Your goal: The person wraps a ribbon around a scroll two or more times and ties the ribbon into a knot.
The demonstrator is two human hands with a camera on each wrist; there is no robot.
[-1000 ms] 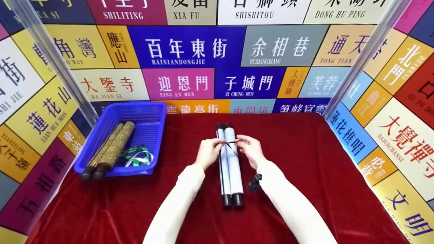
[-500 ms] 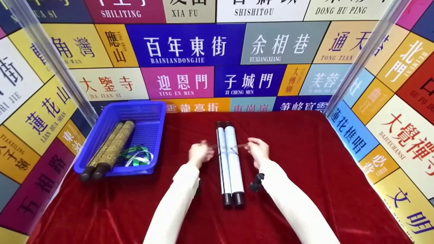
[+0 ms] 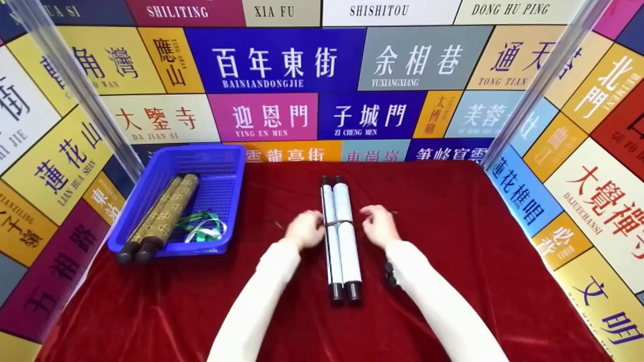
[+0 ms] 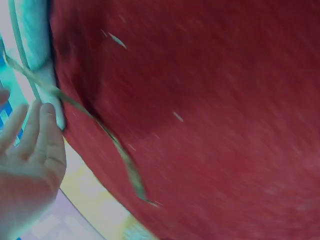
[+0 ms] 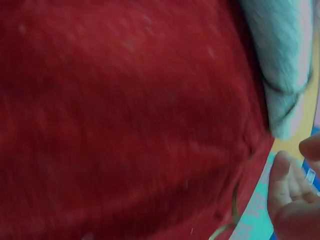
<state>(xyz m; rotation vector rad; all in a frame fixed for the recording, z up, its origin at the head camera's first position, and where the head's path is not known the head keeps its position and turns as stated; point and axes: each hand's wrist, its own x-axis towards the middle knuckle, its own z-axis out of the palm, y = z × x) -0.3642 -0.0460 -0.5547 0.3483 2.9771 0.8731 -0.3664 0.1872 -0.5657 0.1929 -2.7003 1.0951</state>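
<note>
A double-rolled scroll [image 3: 347, 256], pale blue with black end knobs, lies lengthwise on the red cloth. Around its middle runs a thin dark ribbon [image 3: 340, 222], whose brownish tail [image 4: 134, 176] trails over the cloth in the left wrist view. My left hand [image 3: 305, 230] is right at the scroll's left side, and its fingers look straight in the left wrist view. On the other side, my right hand [image 3: 381, 226] hovers close to the scroll with thumb and fingers apart. Another ribbon end [image 5: 235, 202] shows on the cloth in the right wrist view.
A blue plastic basket [image 3: 201, 247] stands at the back left. Inside lean gold-patterned rolls [image 3: 168, 211] with dark knobs jutting over the front rim, beside green and white ribbons [image 3: 205, 229]. Panels with printed place names [image 3: 276, 60] wall in the table.
My hands pinched the ribbon over the scroll, then pulled its ends outward to both sides. Now they have let go and moved back in beside the scroll, the ribbon lying across it.
</note>
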